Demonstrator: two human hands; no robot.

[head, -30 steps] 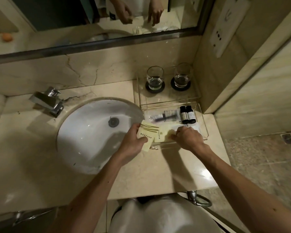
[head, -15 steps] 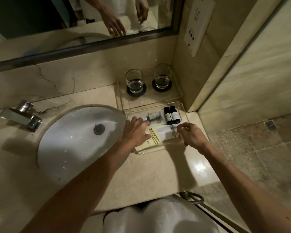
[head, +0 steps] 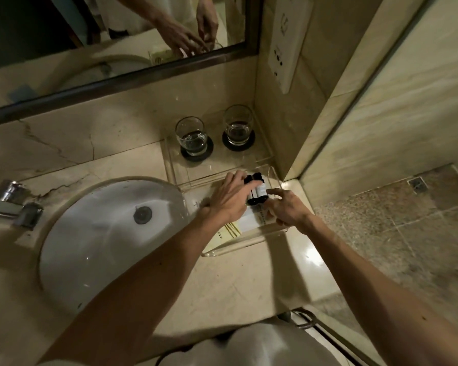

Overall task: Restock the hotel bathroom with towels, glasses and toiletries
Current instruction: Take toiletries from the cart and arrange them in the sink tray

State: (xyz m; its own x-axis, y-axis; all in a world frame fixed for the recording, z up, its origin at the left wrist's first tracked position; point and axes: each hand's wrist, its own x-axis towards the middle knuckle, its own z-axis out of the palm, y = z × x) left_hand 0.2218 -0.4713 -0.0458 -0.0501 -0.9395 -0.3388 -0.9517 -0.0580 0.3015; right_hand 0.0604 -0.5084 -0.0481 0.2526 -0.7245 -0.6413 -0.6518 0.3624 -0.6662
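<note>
Your left hand (head: 230, 198): centre of the frame, over the clear tray, fingers fairly straight and spread, lying across the two small dark bottles (head: 257, 192) and touching them.
Your right hand (head: 288, 207): just right of the bottles, forefinger stretched to the side of the right-hand one, the other fingers tucked under; you cannot tell whether it pinches the bottle or only touches it.
Bottles: side by side, touching each other, lying in the far part of the tray between your two hands.
Clear tray (head: 238, 250): on the marble counter (head: 236, 286), right of the sink basin (head: 103, 241).
In the tray, nearer you: a white packet (head: 250, 219) under your wrists and a yellow packet (head: 230, 230) with dark stripes beside it, partly hidden by your left forearm.
Glasses: two tumblers (head: 192, 136) (head: 238, 125), each upright on a dark coaster, on a second clear tray (head: 175, 167) above the first, in the corner.
Tap (head: 13, 207): left edge of the frame.
Mirror (head: 90, 35): upper left, reflecting both hands.
Socket panel (head: 288, 40): upper right wall.
</note>
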